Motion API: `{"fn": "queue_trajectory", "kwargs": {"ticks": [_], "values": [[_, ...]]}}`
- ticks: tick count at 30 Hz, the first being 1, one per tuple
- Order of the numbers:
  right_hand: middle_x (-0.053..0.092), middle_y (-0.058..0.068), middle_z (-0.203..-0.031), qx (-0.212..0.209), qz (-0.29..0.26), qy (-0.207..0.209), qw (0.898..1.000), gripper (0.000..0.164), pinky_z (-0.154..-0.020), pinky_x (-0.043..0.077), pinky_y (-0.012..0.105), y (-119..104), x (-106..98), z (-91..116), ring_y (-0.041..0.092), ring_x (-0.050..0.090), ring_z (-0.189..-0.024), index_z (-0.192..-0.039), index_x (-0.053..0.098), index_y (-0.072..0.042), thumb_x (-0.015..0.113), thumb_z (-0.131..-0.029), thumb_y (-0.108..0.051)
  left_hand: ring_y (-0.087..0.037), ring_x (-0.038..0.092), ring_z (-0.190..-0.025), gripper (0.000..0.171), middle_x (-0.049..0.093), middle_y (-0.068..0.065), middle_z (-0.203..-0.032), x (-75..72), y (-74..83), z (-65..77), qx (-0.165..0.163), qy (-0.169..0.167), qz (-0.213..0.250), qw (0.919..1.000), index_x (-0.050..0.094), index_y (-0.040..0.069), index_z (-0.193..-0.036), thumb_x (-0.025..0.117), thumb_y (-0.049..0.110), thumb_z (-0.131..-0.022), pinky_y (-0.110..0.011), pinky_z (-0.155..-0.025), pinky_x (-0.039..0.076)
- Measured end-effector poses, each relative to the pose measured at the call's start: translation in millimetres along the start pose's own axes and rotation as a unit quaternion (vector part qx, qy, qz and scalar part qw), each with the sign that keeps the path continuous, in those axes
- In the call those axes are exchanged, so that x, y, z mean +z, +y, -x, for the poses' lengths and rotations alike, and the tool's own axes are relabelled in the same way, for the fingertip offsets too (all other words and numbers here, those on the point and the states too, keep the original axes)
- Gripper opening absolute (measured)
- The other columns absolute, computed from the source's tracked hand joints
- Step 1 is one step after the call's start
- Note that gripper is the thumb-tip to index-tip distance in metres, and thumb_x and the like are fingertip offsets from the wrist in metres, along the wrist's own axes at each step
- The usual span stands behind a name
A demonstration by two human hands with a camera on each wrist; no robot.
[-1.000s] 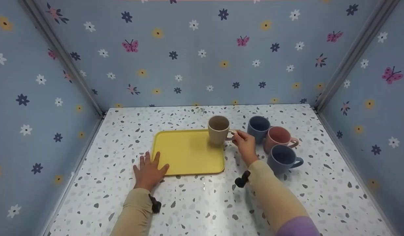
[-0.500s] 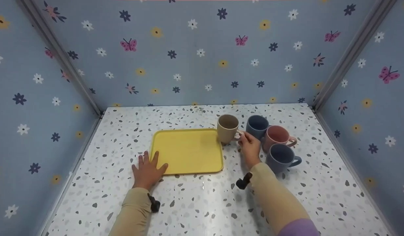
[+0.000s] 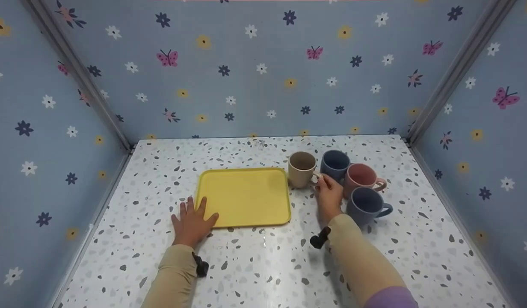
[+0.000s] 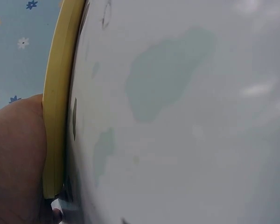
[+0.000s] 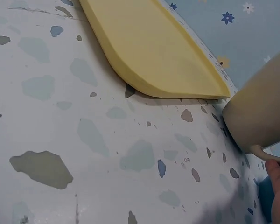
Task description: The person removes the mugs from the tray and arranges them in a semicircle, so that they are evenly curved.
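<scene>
A beige mug (image 3: 300,173) stands upright just right of the yellow tray (image 3: 246,199), close to its far right corner. My right hand (image 3: 330,194) pinches the mug's handle; in the right wrist view a fingertip meets that handle (image 5: 266,155). Spread flat, my left hand (image 3: 191,222) lies over the tray's near left corner, its fingers straight. In the left wrist view the tray's edge (image 4: 58,93) runs beside the base of the thumb.
To the right of my right hand cluster a blue mug (image 3: 335,163), a pink mug (image 3: 361,177) and a second blue mug (image 3: 366,205). The speckled white table (image 3: 255,265) is bounded by flowered panels (image 3: 263,68) at the back and sides.
My right hand has carried the beige mug rightward off the tray's far right corner and down beside it. My left hand has stayed on the tray.
</scene>
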State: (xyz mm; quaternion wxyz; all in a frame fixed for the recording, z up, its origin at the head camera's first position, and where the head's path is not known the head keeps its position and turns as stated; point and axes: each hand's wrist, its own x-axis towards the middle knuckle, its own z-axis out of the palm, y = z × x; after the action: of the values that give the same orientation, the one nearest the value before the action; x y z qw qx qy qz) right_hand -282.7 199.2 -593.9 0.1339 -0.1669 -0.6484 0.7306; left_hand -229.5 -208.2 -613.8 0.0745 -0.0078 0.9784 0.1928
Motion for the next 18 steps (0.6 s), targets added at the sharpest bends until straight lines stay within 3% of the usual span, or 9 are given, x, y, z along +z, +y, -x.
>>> {"fn": "queue_trajectory", "kwargs": {"ticks": [7, 18], "values": [[0.058, 0.031, -0.125, 0.002, -0.012, -0.004, 1.000, 0.025, -0.101, 0.049, 0.047, 1.0, -6.0, -3.5, 0.036, 0.056, -0.112, -0.125, 0.067, 0.000, 0.055, -0.104, -0.008, -0.053, -0.001, -0.150, 0.082, 0.002, -0.028, -0.166, 0.3, 0.1, -1.1, 0.001, -0.002, -0.005, 1.0000, 0.020, 0.017, -0.163, 0.043, 0.063, -0.100, -0.078, -0.111, 0.000], [0.063, 0.017, -0.129, -0.002, 0.010, -0.005, 1.000, 0.029, -0.099, 0.051, 0.034, 4.0, -10.9, -6.1, 0.028, 0.058, -0.119, -0.130, 0.065, -0.003, 0.056, -0.105, -0.012, -0.053, 0.000, -0.150, 0.080, 0.003, -0.028, -0.166, -1.6, 1.2, 0.1, 0.002, 0.002, -0.007, 1.0000, 0.021, 0.016, -0.163, 0.042, 0.062, -0.101, -0.078, -0.111, 0.000]]}}
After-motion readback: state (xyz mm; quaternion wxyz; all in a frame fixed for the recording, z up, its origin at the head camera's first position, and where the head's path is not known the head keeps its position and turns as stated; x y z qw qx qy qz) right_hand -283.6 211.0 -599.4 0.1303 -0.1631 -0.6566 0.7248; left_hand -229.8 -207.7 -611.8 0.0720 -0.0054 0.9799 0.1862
